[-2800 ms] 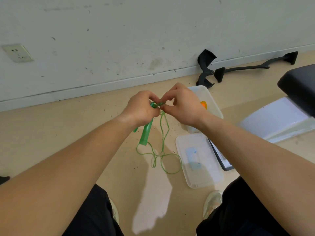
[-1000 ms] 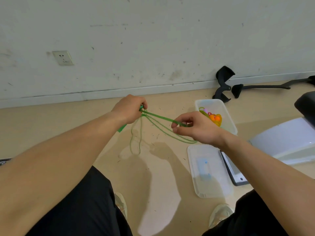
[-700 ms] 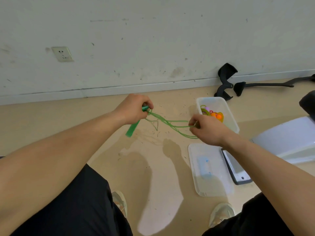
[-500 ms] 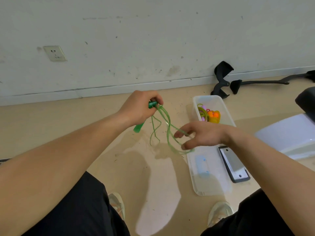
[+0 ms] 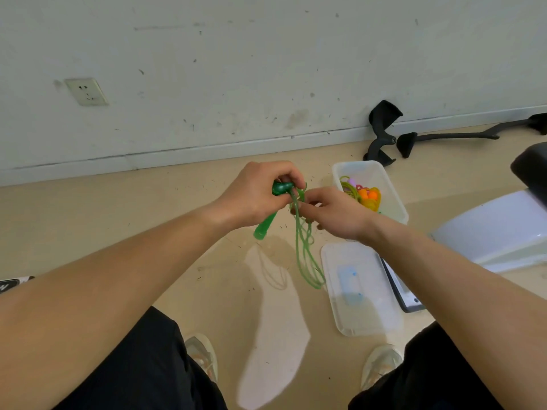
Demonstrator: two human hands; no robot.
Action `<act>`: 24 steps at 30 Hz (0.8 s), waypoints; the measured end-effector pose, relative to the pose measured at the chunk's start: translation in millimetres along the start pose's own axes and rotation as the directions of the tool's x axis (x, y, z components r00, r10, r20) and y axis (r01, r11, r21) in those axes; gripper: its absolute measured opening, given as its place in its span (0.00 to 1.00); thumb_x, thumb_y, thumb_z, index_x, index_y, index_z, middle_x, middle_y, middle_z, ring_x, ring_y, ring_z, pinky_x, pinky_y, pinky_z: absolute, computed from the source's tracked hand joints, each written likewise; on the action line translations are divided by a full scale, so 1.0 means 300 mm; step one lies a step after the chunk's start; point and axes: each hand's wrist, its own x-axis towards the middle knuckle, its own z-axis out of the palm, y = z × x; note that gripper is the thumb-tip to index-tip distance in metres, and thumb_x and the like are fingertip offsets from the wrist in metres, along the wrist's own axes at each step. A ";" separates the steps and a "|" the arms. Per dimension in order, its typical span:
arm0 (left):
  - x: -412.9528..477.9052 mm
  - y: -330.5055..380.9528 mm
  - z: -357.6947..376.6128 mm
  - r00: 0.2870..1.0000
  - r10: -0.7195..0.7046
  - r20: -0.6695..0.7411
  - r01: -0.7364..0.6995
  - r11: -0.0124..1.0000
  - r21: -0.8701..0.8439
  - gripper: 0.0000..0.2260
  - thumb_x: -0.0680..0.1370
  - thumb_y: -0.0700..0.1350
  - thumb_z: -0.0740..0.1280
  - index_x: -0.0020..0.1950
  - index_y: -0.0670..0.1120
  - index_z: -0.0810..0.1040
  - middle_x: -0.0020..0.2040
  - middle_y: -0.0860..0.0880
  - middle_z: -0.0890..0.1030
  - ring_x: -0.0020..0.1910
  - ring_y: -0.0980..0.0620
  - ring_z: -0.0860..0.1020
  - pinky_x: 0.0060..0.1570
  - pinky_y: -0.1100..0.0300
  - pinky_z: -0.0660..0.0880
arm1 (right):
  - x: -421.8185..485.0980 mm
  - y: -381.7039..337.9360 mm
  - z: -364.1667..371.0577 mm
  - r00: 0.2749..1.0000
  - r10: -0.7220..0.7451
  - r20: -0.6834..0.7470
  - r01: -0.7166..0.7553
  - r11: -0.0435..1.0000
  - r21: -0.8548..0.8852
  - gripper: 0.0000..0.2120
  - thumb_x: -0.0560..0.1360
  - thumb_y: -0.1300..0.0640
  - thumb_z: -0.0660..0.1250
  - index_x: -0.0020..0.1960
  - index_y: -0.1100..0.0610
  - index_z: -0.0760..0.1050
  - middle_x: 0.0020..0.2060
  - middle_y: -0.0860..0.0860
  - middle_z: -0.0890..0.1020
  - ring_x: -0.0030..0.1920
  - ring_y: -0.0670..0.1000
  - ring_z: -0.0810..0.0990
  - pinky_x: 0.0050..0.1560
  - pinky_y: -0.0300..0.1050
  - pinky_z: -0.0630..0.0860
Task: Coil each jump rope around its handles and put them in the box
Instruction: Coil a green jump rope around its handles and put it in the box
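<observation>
My left hand (image 5: 254,196) is closed around the green handles (image 5: 265,224) of a green jump rope, whose lower end sticks out below my fist. My right hand (image 5: 334,213) pinches the green cord (image 5: 306,258) just beside the handle tops. Several loops of the cord hang down from my fingers above the floor. To the right, on the floor, stands a clear plastic box (image 5: 390,199) holding coiled ropes in orange, pink and yellow-green (image 5: 362,195).
The box's clear lid (image 5: 361,288) lies on the floor under my right forearm, with a dark phone or tablet (image 5: 404,294) beside it. Black chair parts (image 5: 381,131) lie by the wall. A white panel (image 5: 488,229) lies at right. My shoes show below.
My right hand drew the cord out to the right, then came back to the handles in my left hand. The cord now hangs in gathered loops beneath both hands.
</observation>
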 end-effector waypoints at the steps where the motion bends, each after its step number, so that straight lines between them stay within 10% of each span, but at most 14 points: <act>1: 0.000 -0.005 -0.003 1.000 -0.004 0.001 0.004 1.000 0.010 0.13 0.73 0.35 0.73 0.48 0.53 0.82 0.45 0.57 0.83 0.46 0.59 0.81 0.47 0.68 0.75 | 0.000 0.002 0.000 1.000 -0.007 -0.017 0.007 1.000 0.012 0.15 0.81 0.48 0.62 0.45 0.56 0.81 0.43 0.56 0.83 0.40 0.50 0.78 0.47 0.54 0.78; 6: 0.008 -0.074 -0.035 0.989 -0.141 -0.052 0.148 0.970 0.192 0.12 0.75 0.35 0.70 0.50 0.52 0.81 0.45 0.57 0.81 0.47 0.58 0.80 0.48 0.64 0.75 | -0.007 0.023 -0.045 0.997 0.027 0.077 -0.031 0.999 0.044 0.12 0.81 0.53 0.64 0.44 0.56 0.82 0.41 0.48 0.85 0.41 0.46 0.81 0.39 0.34 0.74; 15: 0.017 -0.116 -0.089 0.967 -0.224 -0.125 0.242 0.956 0.162 0.11 0.75 0.35 0.71 0.49 0.52 0.81 0.45 0.55 0.81 0.45 0.57 0.79 0.45 0.67 0.75 | -0.019 0.119 -0.094 0.947 0.295 0.123 -0.220 0.880 -0.420 0.08 0.77 0.52 0.68 0.44 0.54 0.81 0.41 0.48 0.82 0.46 0.52 0.79 0.46 0.43 0.74; 19: 0.014 -0.056 -0.064 0.992 -0.124 -0.033 0.127 0.988 0.092 0.13 0.73 0.35 0.73 0.48 0.54 0.81 0.45 0.56 0.83 0.46 0.60 0.80 0.50 0.64 0.77 | -0.028 0.087 -0.079 0.970 0.233 0.069 -0.185 0.891 -0.415 0.23 0.77 0.48 0.68 0.70 0.55 0.73 0.62 0.51 0.79 0.60 0.52 0.78 0.61 0.45 0.73; 24: 0.003 -0.006 -0.015 0.998 -0.042 0.046 0.041 0.999 0.030 0.13 0.72 0.35 0.74 0.48 0.53 0.82 0.44 0.56 0.83 0.46 0.59 0.81 0.51 0.64 0.77 | -0.016 0.030 -0.043 1.000 -0.001 -0.030 -0.006 0.974 -0.225 0.24 0.76 0.44 0.69 0.70 0.50 0.73 0.60 0.49 0.77 0.57 0.50 0.78 0.61 0.47 0.75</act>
